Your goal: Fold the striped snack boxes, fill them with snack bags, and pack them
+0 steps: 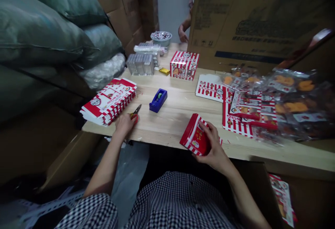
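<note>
Left hand (pixel 125 125): one, at the near left edge of the table (pixel 172 124), fingers curled at the handles of the scissors (pixel 134 118). Whether the fingers are fully closed on them cannot be told; the back of the hand hides the grip.

Scissors: one pair, red and yellow handles, blades pointing away from the person, between the carton stack and the tape dispenser.

Right hand (pixel 215 148): one, closed around the small box, fingers over its upper face, thumb along the near side.

Small box (pixel 195 136): one, red with striped borders, held tilted at the table's near edge, right of the tape dispenser.

Tape dispenser (pixel 158 100): one, blue, between the two hands and farther back.

Carton stack (pixel 108 100): flat, red and white, left end of table.

Striped box (pixel 184 65): one, upright, at the back; yellow packet (pixel 164 71) just beside it, on its left.

Clear plastic cases (pixel 140 65): group, left of the packet.

Bowl (pixel 161 41): one, filled with small wrapped packets, far end; a co-worker's hand (pixel 183 34) near it.

Snack bags (pixel 293 107): transparent, orange contents, at right, among printed flat cartons (pixel 210 90).

Large cardboard box (pixel 209 47): one, behind the bags.
</note>
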